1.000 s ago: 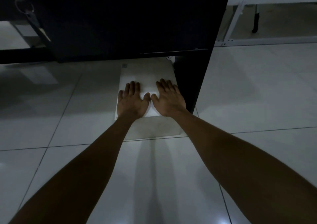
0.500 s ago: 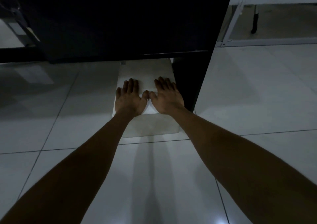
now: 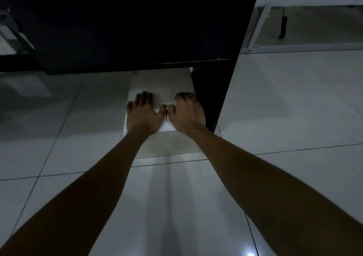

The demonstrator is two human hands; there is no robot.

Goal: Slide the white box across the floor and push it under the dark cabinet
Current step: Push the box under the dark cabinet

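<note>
The white box [image 3: 163, 83] lies flat on the pale tiled floor, its far end under the lower edge of the dark cabinet [image 3: 137, 20]. Its right side runs close along the cabinet's dark side panel [image 3: 212, 90]. My left hand [image 3: 142, 116] and my right hand [image 3: 188, 114] rest side by side on the near half of the box's top, thumbs almost touching. The fingers of both hands are bent at the knuckles, tips down on the lid, gripping nothing. The near front face of the box shows below my wrists.
Glossy floor tiles [image 3: 284, 108] stretch to the right and left of the cabinet. A white metal frame [image 3: 302, 47] and a dark thin leg [image 3: 282, 26] stand at the back right. A pale object [image 3: 11, 34] sits at the far left by the cabinet.
The box has slid a little farther under the cabinet with both hands on it. My fingers, flat before, are now bent.
</note>
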